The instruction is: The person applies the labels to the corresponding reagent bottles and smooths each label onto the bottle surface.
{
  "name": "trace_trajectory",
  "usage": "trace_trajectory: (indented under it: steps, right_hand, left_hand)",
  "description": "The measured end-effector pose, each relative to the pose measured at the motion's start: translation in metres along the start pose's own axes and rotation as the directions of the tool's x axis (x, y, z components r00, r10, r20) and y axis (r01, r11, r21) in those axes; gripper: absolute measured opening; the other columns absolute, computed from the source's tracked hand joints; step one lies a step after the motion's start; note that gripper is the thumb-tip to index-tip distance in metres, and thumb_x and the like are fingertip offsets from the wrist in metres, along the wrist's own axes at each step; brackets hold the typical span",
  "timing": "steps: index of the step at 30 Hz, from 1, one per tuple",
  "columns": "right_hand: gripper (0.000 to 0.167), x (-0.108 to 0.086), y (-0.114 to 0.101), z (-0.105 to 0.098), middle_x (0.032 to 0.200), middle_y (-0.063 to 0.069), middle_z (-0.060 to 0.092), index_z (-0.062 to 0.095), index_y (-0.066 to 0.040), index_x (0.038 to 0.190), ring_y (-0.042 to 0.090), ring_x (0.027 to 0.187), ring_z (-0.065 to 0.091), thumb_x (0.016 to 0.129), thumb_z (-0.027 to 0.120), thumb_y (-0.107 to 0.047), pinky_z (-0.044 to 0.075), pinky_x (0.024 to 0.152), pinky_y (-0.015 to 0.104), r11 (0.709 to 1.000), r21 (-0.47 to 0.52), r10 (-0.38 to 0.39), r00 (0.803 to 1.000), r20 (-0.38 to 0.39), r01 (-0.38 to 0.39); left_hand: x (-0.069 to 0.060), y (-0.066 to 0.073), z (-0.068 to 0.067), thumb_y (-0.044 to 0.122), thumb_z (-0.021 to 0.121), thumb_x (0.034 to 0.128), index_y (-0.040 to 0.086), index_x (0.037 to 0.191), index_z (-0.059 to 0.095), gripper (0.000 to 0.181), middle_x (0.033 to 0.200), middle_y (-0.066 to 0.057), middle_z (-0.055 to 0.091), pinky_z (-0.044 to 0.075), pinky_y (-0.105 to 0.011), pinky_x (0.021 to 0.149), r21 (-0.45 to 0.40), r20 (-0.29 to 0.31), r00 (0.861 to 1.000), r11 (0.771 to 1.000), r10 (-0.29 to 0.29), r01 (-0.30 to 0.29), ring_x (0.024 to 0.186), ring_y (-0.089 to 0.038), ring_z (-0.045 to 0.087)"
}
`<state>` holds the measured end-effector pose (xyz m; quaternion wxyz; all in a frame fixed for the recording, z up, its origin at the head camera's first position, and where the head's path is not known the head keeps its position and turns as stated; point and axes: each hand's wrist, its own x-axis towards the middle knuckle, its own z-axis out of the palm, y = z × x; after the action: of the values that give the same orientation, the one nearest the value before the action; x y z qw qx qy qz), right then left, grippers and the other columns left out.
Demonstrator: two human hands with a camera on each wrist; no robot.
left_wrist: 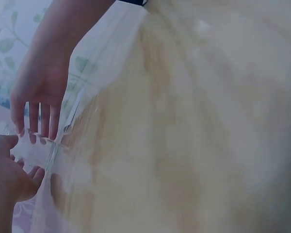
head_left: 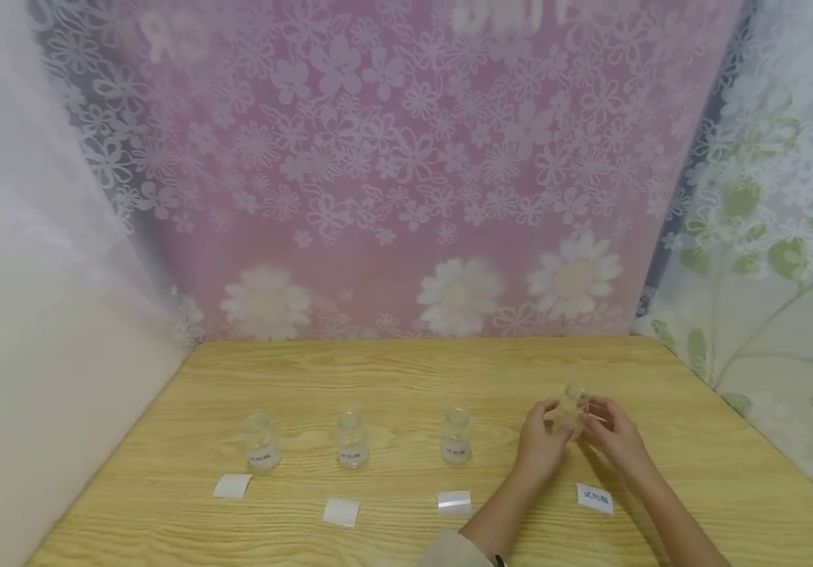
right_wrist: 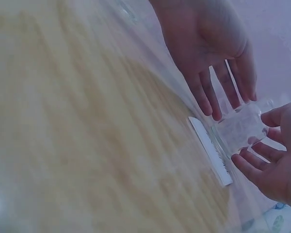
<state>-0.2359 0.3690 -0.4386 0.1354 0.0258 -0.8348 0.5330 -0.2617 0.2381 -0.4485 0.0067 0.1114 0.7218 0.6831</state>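
Observation:
Both hands hold a small clear glass reagent bottle point(head_left: 571, 404) above the right part of the table, its neck leaning slightly to the right. From one side the left hand point(head_left: 542, 442) grips it between thumb and fingers; from the other, the right hand point(head_left: 617, 441) does the same. The fingers cover part of the glass. Nearer the body, below the hands, lies a white label point(head_left: 595, 498) with dark printed characters. In the right wrist view, fingertips from both hands meet the bottle point(right_wrist: 241, 127), close to the label point(right_wrist: 211, 151).
To the left, three similar bottles stand upright in a row: left point(head_left: 260, 442), middle point(head_left: 352, 441) and right point(head_left: 456, 437), each with dark characters low down. In front of them lie three pale slips point(head_left: 232, 486). Patterned curtains border the wood-grain table point(head_left: 392, 370).

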Motion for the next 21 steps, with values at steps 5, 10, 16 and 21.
trace_trajectory:
  steps: [5, 10, 16, 21]
  right_hand:
    - [0.049, -0.007, -0.001, 0.005, 0.129, 0.035, 0.035, 0.027, 0.01, 0.134, 0.038, 0.11, 0.046, 0.099, 0.044, -0.021, 0.049, 0.081, 0.028, 1.0, -0.004, -0.007, 0.999, 0.032, 0.007]
    - [0.048, -0.014, -0.004, 0.009, 0.128, 0.034, 0.037, 0.028, 0.009, 0.134, 0.031, 0.109, 0.049, 0.099, 0.044, -0.02, 0.049, 0.081, 0.028, 1.0, 0.007, -0.019, 0.999, 0.038, 0.018]
    - [0.047, -0.021, -0.005, 0.015, 0.128, 0.033, 0.039, 0.031, 0.008, 0.133, -0.002, 0.099, 0.05, 0.098, 0.046, -0.018, 0.049, 0.081, 0.029, 0.999, 0.031, -0.041, 0.997, 0.059, 0.04]
    - [0.046, -0.025, -0.005, 0.019, 0.126, 0.033, 0.04, 0.033, 0.007, 0.132, -0.003, 0.097, 0.051, 0.098, 0.047, -0.019, 0.05, 0.079, 0.029, 0.999, 0.023, -0.048, 0.997, 0.053, 0.047]
  left_hand:
    - [-0.008, -0.003, -0.002, 0.007, 0.071, 0.0783, 0.013, 0.109, 0.061, 0.033, 0.107, 0.007, 0.057, 0.045, -0.025, 0.07, -0.022, -0.109, 0.992, 0.998, 0.06, -0.063, 0.091, -0.014, 0.054]
    - [-0.016, -0.007, -0.005, 0.013, 0.071, 0.0797, 0.012, 0.113, 0.06, 0.035, 0.105, 0.008, 0.055, 0.044, -0.023, 0.07, 0.012, -0.145, 0.982, 0.993, 0.121, -0.121, 0.091, -0.012, 0.052]
    - [-0.023, -0.011, -0.01, 0.015, 0.07, 0.0815, 0.013, 0.11, 0.06, 0.03, 0.103, 0.007, 0.052, 0.045, -0.023, 0.068, -0.005, -0.169, 0.977, 0.991, 0.13, -0.133, 0.09, -0.014, 0.05]
    - [-0.027, -0.009, -0.015, 0.013, 0.07, 0.0811, 0.014, 0.11, 0.059, 0.031, 0.107, 0.002, 0.057, 0.047, -0.029, 0.077, -0.014, -0.166, 0.98, 0.993, 0.111, -0.114, 0.097, -0.018, 0.054]
